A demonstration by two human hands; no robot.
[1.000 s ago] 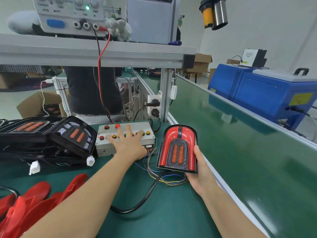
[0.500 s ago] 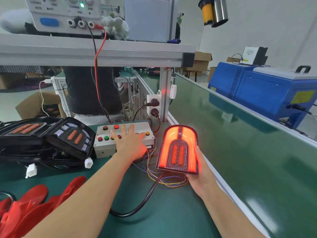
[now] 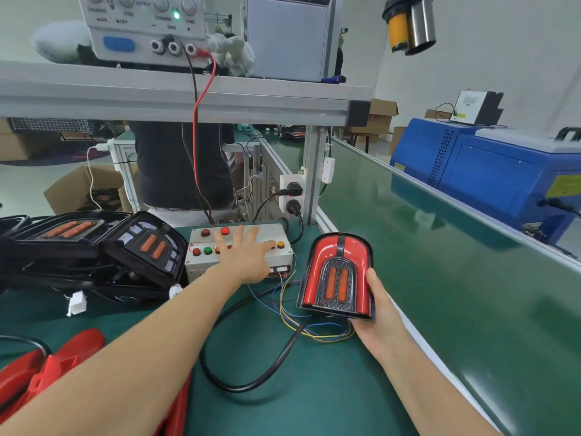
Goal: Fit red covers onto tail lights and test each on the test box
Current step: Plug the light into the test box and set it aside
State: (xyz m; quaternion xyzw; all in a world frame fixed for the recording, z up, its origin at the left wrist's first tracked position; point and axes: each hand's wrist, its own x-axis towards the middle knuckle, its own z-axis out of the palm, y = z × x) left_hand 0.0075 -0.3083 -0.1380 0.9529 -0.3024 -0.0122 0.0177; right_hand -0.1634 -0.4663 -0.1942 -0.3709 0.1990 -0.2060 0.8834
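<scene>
Here the green counter (image 3: 314,388) carries everything, with a green conveyor belt (image 3: 440,247) running along its right edge and a blue machine (image 3: 490,174) beyond that. On a grey shelf (image 3: 176,102) overhead sits a power supply (image 3: 144,26) with a green lamp lit; a red lead (image 3: 198,121) and a black one drop from it toward the test box (image 3: 239,250). At the left lies a stack of black tail lights without covers (image 3: 94,253), and nearer, at the bottom left, a heap of loose red covers (image 3: 47,366). The test box, a pale case with red, green and yellow buttons, stands at mid-counter. The left hand (image 3: 248,256) lies flat on its top, fingers (image 3: 220,243) straight and spread apart over the button rows; which button they touch cannot be told. Just right of the box, the right hand (image 3: 382,319) holds the tail light with its red cover on (image 3: 338,275), tilted face toward the camera, not lit. The thumb lies along the light's right edge and the palm supports its lower end; the other fingers are hidden behind it. A thick black cable (image 3: 251,382) and thin coloured wires (image 3: 292,309) run from under the light back to the box
</scene>
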